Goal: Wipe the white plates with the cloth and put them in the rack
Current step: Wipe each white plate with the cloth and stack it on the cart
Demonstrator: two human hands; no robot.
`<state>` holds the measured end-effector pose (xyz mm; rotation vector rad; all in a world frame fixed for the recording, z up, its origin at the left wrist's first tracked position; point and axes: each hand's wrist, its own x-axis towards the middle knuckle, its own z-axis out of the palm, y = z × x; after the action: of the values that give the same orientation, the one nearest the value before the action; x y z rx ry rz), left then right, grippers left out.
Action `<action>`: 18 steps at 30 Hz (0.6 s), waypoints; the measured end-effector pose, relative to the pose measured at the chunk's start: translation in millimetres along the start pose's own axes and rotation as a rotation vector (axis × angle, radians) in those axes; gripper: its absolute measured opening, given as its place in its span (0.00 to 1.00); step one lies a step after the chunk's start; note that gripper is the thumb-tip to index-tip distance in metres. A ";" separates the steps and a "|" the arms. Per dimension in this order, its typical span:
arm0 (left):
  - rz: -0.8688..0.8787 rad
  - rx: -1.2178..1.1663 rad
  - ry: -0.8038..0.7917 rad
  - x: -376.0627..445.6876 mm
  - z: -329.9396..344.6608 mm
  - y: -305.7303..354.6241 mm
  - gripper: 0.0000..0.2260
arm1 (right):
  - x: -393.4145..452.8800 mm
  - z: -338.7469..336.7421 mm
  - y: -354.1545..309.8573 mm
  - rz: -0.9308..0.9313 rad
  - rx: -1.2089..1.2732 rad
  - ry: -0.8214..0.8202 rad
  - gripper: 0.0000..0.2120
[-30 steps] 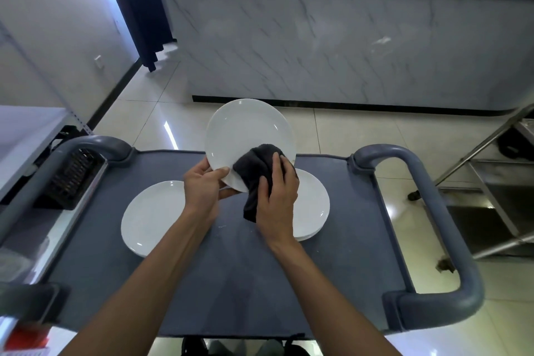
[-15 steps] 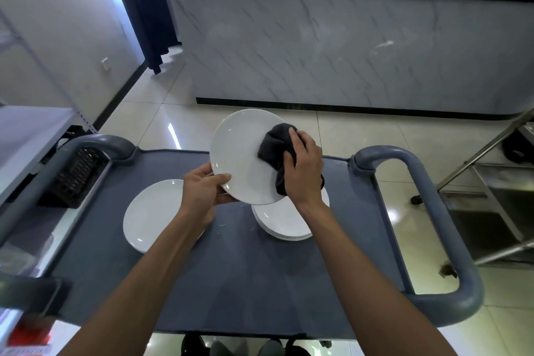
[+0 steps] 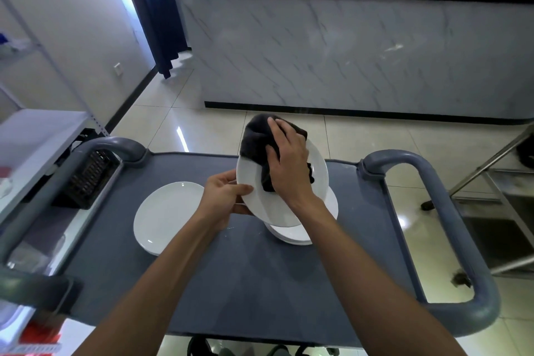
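Pinching the near-left rim of a plate (image 3: 251,179) between thumb and fingers, the left hand (image 3: 224,196) holds it tilted above the cart (image 3: 260,283), apparently so its face is open to wiping. The right hand (image 3: 289,165) presses a dark cloth (image 3: 257,140) onto the upper part of that face, fingers spread over the bunched fabric, which spills past the far rim. Under the raised plate sits a stack (image 3: 300,234) of more plates, probably still to be wiped; a single plate (image 3: 167,217) lies flat just left. All are plain, glossy white, with no dirt visible. No rack is clearly identifiable, though a dark slatted thing (image 3: 86,179) sits beside the cart's left edge.
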<state>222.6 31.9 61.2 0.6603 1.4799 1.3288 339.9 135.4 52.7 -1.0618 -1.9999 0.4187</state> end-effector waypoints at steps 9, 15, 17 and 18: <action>0.035 0.007 0.057 4.3 -3.0 -1.2 0.11 | -16.6 12.3 -7.3 -0.018 0.064 -0.086 0.27; 0.026 -0.020 0.056 5.3 -14.5 -2.0 0.11 | -15.8 21.7 -12.3 -0.032 0.048 -0.083 0.26; 0.027 -0.030 0.045 5.6 -20.7 -1.6 0.12 | -11.7 24.9 -14.6 -0.050 0.019 -0.064 0.26; 0.025 -0.035 0.039 5.6 -24.4 -1.1 0.13 | -9.2 26.3 -15.5 -0.054 0.006 -0.055 0.26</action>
<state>198.6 26.8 56.0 0.6358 1.4808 1.3905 314.0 121.0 41.3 -1.0005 -2.0698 0.4291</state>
